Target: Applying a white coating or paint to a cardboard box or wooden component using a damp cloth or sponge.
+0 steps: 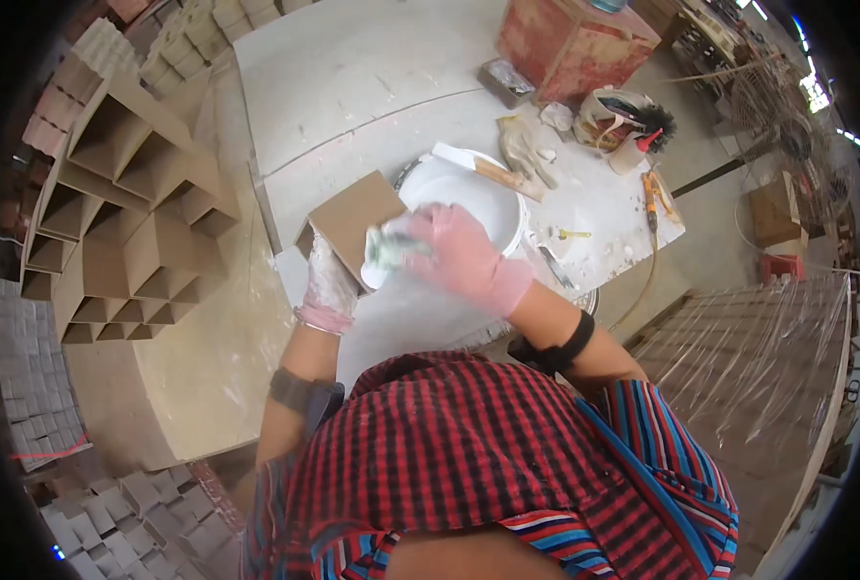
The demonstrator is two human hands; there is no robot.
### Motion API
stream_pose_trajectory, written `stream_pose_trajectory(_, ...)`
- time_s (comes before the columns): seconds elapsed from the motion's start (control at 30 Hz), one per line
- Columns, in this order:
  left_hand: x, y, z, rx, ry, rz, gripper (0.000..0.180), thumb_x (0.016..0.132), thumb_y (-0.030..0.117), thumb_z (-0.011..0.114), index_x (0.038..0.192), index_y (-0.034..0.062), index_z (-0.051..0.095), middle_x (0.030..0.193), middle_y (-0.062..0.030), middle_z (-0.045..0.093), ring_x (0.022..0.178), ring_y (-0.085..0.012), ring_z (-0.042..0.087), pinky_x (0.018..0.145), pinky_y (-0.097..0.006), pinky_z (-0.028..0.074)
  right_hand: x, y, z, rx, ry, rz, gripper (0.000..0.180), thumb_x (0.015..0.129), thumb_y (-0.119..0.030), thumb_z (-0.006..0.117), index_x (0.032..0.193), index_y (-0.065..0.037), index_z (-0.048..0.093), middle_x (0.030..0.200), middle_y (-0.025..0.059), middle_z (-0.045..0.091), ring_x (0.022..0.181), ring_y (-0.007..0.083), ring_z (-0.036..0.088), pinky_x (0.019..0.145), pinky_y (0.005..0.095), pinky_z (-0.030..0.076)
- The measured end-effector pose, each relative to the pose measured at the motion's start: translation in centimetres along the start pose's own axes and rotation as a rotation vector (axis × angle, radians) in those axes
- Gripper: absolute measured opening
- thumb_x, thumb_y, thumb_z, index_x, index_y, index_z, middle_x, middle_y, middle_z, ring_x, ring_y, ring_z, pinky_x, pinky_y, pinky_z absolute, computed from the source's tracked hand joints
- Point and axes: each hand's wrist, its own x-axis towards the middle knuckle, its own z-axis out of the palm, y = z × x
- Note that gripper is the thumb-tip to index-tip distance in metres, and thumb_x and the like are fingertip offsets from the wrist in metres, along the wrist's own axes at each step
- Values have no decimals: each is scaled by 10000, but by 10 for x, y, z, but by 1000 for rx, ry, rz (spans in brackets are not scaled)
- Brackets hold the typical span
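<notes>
Pale and spotted with paint, the table (352,97) stretches under both gloved hands and away beyond them. Nearest, the left hand (325,285) has hold of a brown box (357,217) by its near left side, fingers fairly straight and close together; whether any of them reach inside cannot be told. Just right of it, the right hand (464,256) is blurred, its fingers curled around a whitish-green wad (383,249), with little opening left between them. The box lies just ahead of the left hand and ahead and left of the right, so the left is nearer; it sits askew, its broad face slanting away to the right, and its long axis is hard to tell. That wad is at the face's right edge, though blur hides whether they touch. Just beyond the right hand stands a bucket (522,229) of white paint, a wooden-handled tool (497,176) across its rim. Farther right of that hand lie an air gun (653,201) and a bottle (627,156), with a bag (596,124) behind. Well left of the left hand rise open cartons (174,251); farthest ahead is a red crate (570,48).
</notes>
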Motion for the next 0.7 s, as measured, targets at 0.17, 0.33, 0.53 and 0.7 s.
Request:
stream_pose_trajectory(0.17,-13,3,14,-64,-46,-64,545,947,456,256,1281,45,388,1234,-98,490,1104,-232,510,915,-358,446,25,30,-13,-186,109,228,312,761,-291,597,992,-82,620,903,161,604,843,337,576,747,404,458)
stream_pose_trajectory(0.33,2,-1,-16,-134,-320,-87,512,953,426,262,1263,45,407,1203,-107,511,1067,-222,537,898,-340,460,6,-7,-14,-57,-127,-177,298,765,-288,594,1009,-119,613,912,140,611,845,330,572,743,403,457)
stream_pose_trajectory(0.53,-17,-2,-6,-20,-73,-79,533,930,433,318,1273,33,396,1187,-132,519,1067,-257,531,898,-390,453,39,6,-15,-141,18,14,327,762,-288,625,1034,-108,602,906,127,591,856,290,552,759,381,440)
stream_pose_trajectory(0.7,-13,-6,-8,-6,-2,-60,510,936,416,314,1275,43,391,1169,-131,527,1056,-245,538,894,-399,464,36,16,-13,-139,87,-108,270,756,-296,605,967,-127,627,879,126,603,830,305,573,707,399,456)
